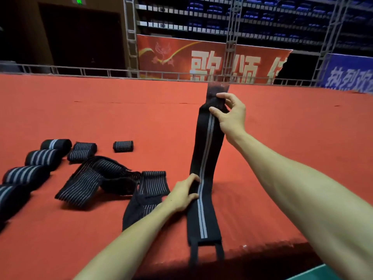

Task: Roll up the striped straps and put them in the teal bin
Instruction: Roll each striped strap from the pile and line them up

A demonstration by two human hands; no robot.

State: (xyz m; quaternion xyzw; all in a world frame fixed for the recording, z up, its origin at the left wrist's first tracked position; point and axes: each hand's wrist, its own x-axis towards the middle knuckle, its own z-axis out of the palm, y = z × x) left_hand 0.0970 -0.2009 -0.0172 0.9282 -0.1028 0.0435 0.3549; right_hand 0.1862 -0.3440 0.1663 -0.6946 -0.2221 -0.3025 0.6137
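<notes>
**One strap stretched tight from the near edge, open cloth on the right**

A long strap, black with two grey stripes down its middle, runs from the front edge of the red surface up and away from the viewer. The right hand pinches its far end between thumb and curled fingers and holds that end lifted off the cloth. The left hand grips the strap's left border about halfway along, fingers curled over it and the thumb underneath. The near end lies flat, and its two thin tails hang over the front edge.

Just left of the left hand lies a heap of loose straps, thin-striped and overlapping. One of them touches the left forearm's side of the long strap. Farther left, four rolled straps with broad stripes sit in a curved row that runs off the left border of the view. A pair of thin-striped rolls sits beside the row's far end. A small roll stands apart, beyond the heap.

To the right of the long strap the red cloth is bare as far as its far edge, crossed only by the right forearm. A low metal rail lines the far edge, and behind it hangs a red banner.
</notes>
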